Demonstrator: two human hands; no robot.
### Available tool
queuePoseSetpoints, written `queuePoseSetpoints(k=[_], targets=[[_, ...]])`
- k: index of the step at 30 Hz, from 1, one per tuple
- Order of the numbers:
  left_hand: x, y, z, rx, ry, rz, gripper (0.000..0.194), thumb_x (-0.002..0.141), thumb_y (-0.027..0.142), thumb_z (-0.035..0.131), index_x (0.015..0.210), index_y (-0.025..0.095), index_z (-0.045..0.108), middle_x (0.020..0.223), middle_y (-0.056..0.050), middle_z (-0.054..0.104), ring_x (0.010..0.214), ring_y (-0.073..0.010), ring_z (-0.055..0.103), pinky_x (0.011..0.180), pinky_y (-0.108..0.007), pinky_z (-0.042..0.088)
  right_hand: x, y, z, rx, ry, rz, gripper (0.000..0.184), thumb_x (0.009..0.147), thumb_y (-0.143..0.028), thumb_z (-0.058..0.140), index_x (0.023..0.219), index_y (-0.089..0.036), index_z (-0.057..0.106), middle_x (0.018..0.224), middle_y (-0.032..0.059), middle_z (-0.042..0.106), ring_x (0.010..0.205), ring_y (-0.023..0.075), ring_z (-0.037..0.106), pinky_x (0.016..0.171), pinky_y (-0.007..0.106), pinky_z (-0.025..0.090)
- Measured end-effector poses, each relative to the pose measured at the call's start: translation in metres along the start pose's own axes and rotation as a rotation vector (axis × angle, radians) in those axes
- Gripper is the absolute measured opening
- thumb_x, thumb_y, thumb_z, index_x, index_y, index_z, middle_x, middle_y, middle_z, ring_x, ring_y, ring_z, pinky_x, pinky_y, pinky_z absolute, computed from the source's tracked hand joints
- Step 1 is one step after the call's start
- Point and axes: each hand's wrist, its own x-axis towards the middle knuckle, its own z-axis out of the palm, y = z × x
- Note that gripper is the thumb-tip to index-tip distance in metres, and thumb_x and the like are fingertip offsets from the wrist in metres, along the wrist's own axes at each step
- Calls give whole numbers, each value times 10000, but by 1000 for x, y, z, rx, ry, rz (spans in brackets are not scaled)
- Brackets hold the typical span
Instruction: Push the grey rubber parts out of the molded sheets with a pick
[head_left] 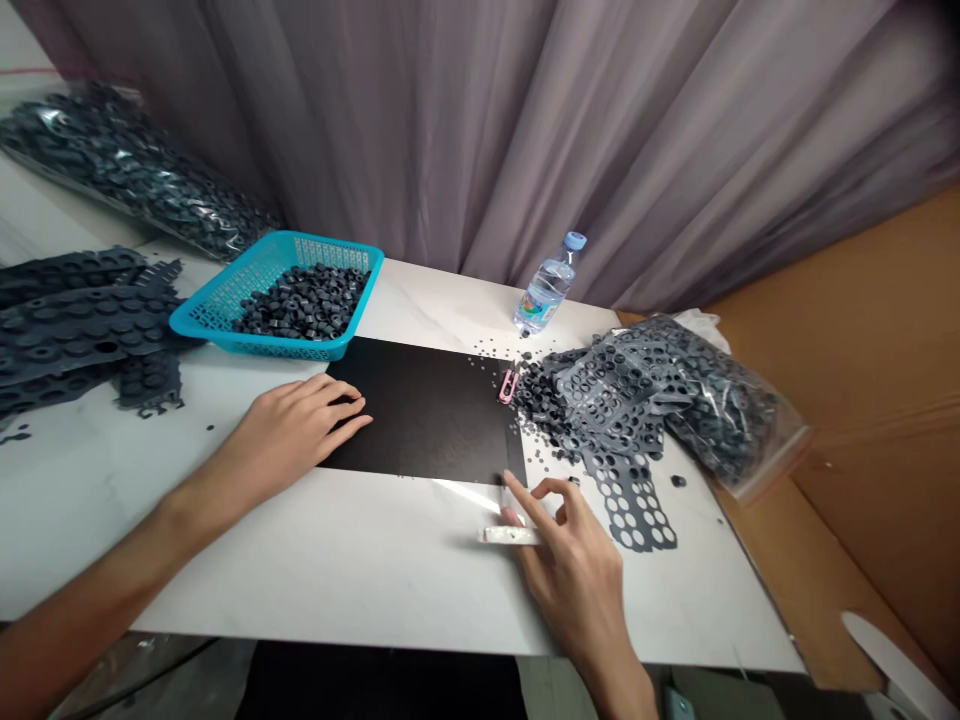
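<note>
A flat black mat (431, 410) lies on the white table. My left hand (300, 425) rests at its left edge, fingers loosely stretched with a gap at the thumb, holding nothing. My right hand (574, 545) is at the mat's near right corner. It grips a short white stick-like tool (510, 536) that points left; the rest is hidden by the hand. Its index finger reaches out to the mat's corner. A small pair of pink-handled snips (509, 384) lies at the mat's right edge, beside a pile of small dark rubber rings (544, 405).
A blue basket (277, 345) of dark rubber pieces stands back left, near punched rubber sheets (67, 330) and a filled plastic bag (135, 165). At right are perforated sheet scraps (634, 500) and another filled bag (731, 420). A water bottle (550, 290) stands behind, before a curtain (420, 130).
</note>
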Motion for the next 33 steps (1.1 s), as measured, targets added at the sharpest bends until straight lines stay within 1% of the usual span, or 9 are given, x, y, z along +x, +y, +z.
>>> queuePoseSetpoints(k=[6, 12, 16, 18, 20, 24, 27, 31, 33], targets=[[-9, -6, 4, -40, -16, 65, 429, 1071, 450, 421, 1267, 216, 722, 1361, -116, 666, 1333, -360, 535, 1061, -537, 423, -4, 0, 0, -28, -75, -62, 425, 1051, -408, 547, 1471, -352, 579, 1178, 91, 598, 840, 200, 654, 678, 331, 508], [-3, -6, -11, -184, 112, -134, 336, 1027, 533, 524, 1162, 296, 719, 1229, -37, 726, 1167, -306, 639, 1014, -485, 461, -3, 0, 2, 4, -21, -54, 543, 1046, -413, 556, 1565, -283, 461, 1180, 107, 598, 747, 176, 626, 636, 328, 524], [5, 8, -17, -318, 167, -159, 272, 1048, 482, 522, 1073, 277, 699, 1137, -11, 740, 1084, -249, 654, 994, -410, 471, 0, 0, -1, 32, -147, -81, 584, 1032, -347, 574, 1591, -339, 407, 1262, 118, 551, 887, 216, 647, 697, 350, 561], [8, 17, -15, -406, 131, -115, 256, 1049, 469, 535, 1060, 273, 700, 1125, 0, 741, 1061, -226, 656, 974, -377, 478, 0, 0, -1, 25, -177, -76, 566, 1022, -323, 581, 1568, -367, 440, 1271, 115, 537, 947, 238, 645, 735, 369, 574], [11, 26, -12, -471, 70, -46, 246, 1059, 442, 529, 1070, 273, 708, 1128, 11, 744, 1058, -208, 660, 970, -357, 477, -1, 0, 0, -3, -139, -32, 554, 1009, -323, 586, 1550, -339, 471, 1257, 126, 542, 946, 256, 641, 741, 396, 583], [15, 42, -4, -521, -29, 86, 263, 1092, 361, 477, 1109, 275, 724, 1157, 26, 745, 1078, -180, 664, 1004, -344, 458, -5, 1, 3, -6, -50, 47, 648, 999, -328, 574, 1610, -245, 373, 1274, 168, 529, 925, 275, 630, 732, 433, 600], [21, 53, -3, -553, -57, 132, 280, 1095, 360, 470, 1115, 269, 733, 1157, 26, 745, 1085, -172, 664, 1009, -328, 464, -3, -2, -1, 54, -129, -49, 697, 1006, -302, 595, 1638, -337, 303, 1342, 154, 481, 993, 265, 626, 800, 433, 603], [33, 67, -9, -596, -83, 139, 337, 1108, 379, 414, 1176, 267, 724, 1202, 8, 735, 1133, -179, 660, 1016, -314, 487, 7, -9, -10, 96, -247, -162, 672, 1020, -338, 612, 1613, -448, 314, 1411, 126, 442, 1190, 286, 578, 931, 455, 580], [36, 65, -13, -564, -72, 129, 370, 1115, 381, 374, 1239, 266, 702, 1258, -5, 724, 1189, -195, 646, 1065, -344, 475, 10, -11, -13, 123, -272, -192, 633, 1028, -376, 603, 1595, -472, 337, 1434, 111, 438, 1256, 281, 549, 985, 456, 561]])
